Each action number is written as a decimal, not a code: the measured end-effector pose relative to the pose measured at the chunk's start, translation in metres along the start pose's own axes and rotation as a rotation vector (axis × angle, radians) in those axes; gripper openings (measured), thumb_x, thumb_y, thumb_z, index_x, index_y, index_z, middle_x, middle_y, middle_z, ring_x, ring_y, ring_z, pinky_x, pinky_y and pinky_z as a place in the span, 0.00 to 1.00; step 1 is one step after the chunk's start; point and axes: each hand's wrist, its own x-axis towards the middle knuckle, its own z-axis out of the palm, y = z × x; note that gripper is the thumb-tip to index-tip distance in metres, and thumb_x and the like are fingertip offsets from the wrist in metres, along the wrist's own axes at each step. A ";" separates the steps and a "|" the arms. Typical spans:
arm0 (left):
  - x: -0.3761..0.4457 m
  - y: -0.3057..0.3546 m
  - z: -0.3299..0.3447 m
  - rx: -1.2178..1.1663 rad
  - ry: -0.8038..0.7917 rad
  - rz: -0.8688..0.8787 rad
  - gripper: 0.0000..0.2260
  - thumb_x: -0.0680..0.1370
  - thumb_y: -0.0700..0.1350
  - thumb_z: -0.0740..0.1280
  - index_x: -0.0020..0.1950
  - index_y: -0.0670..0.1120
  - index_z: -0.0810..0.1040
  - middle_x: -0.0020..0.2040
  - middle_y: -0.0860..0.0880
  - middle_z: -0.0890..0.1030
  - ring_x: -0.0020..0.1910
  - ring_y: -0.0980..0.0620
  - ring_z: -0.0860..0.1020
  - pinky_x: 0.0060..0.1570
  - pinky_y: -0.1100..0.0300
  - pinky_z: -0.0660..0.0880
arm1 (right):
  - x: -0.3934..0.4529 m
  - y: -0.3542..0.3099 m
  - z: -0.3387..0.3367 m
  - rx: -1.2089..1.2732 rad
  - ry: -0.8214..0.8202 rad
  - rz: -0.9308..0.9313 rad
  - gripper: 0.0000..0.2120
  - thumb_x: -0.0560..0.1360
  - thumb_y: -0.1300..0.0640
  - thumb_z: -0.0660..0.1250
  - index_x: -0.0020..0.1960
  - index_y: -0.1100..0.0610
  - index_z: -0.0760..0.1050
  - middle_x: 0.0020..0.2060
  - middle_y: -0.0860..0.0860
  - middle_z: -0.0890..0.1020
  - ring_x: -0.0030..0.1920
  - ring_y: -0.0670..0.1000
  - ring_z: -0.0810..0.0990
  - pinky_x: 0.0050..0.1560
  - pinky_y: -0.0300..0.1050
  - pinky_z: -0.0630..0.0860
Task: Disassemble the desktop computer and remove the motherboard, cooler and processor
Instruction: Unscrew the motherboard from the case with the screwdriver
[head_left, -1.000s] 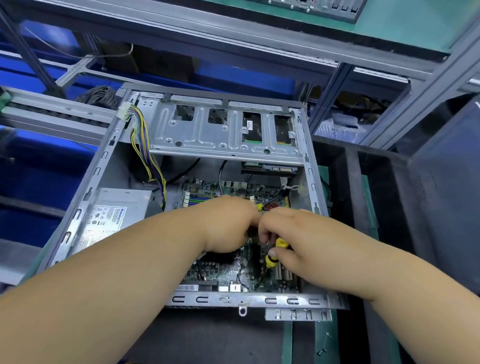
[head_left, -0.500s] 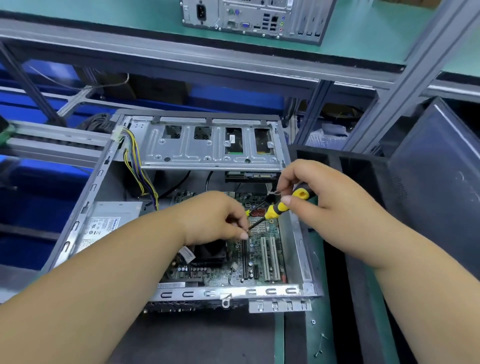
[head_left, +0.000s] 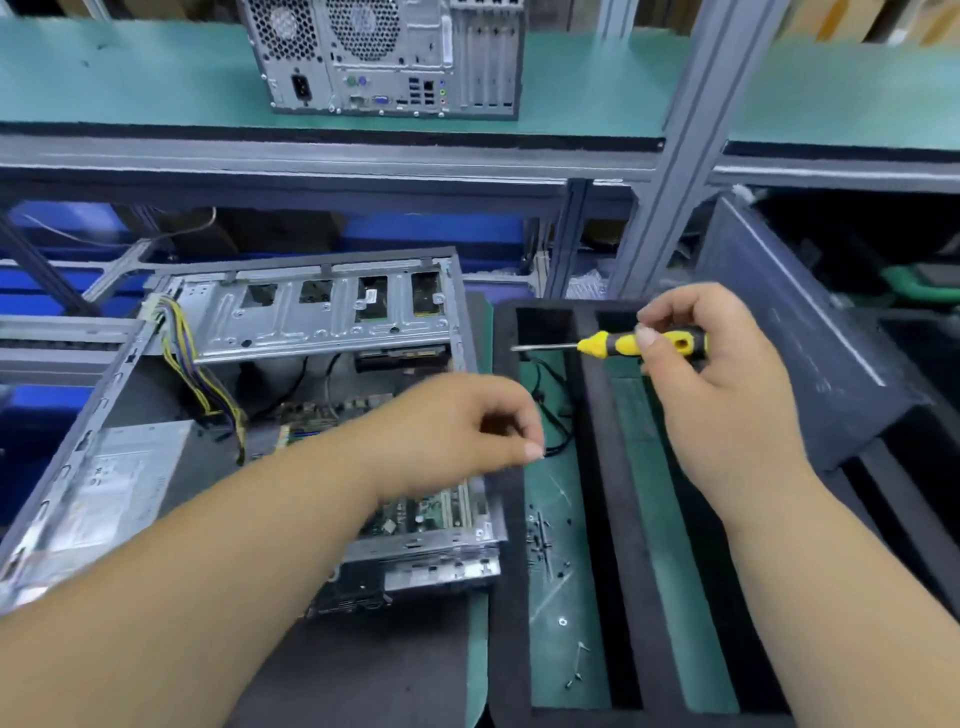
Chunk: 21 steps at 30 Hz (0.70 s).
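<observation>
Desktop computer case (head_left: 249, 415): open, on tabletop's left side, motherboard (head_left: 415, 514) inside. Right hand (head_left: 717, 374): grasping yellow-black screwdriver (head_left: 623, 344) over black tray (head_left: 608, 467). Left hand (head_left: 457, 431): fingers pinched together at case's right edge; contents indiscernible.

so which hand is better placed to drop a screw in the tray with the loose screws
Left. The left hand hovers at the edge of the tray, fingertips pinched, whereas the right hand grips the screwdriver.
</observation>
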 end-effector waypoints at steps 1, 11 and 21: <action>0.007 0.008 0.012 0.051 -0.051 0.024 0.02 0.75 0.51 0.71 0.44 0.58 0.80 0.41 0.61 0.80 0.40 0.65 0.77 0.42 0.72 0.72 | -0.001 0.004 -0.006 -0.017 0.010 0.015 0.07 0.77 0.60 0.65 0.49 0.48 0.74 0.43 0.41 0.76 0.44 0.41 0.74 0.41 0.27 0.66; 0.025 0.020 0.042 0.126 -0.102 0.022 0.05 0.77 0.50 0.70 0.50 0.59 0.83 0.45 0.59 0.79 0.45 0.59 0.77 0.52 0.59 0.75 | -0.007 0.012 -0.021 -0.087 -0.071 0.020 0.07 0.78 0.59 0.66 0.53 0.49 0.77 0.48 0.42 0.78 0.50 0.40 0.76 0.49 0.30 0.69; -0.033 -0.049 -0.041 0.259 0.066 -0.130 0.04 0.76 0.54 0.68 0.42 0.60 0.80 0.40 0.60 0.81 0.38 0.58 0.79 0.43 0.56 0.78 | 0.008 -0.054 0.029 -0.317 -0.412 -0.252 0.04 0.77 0.54 0.67 0.50 0.50 0.80 0.43 0.44 0.77 0.46 0.44 0.74 0.48 0.36 0.69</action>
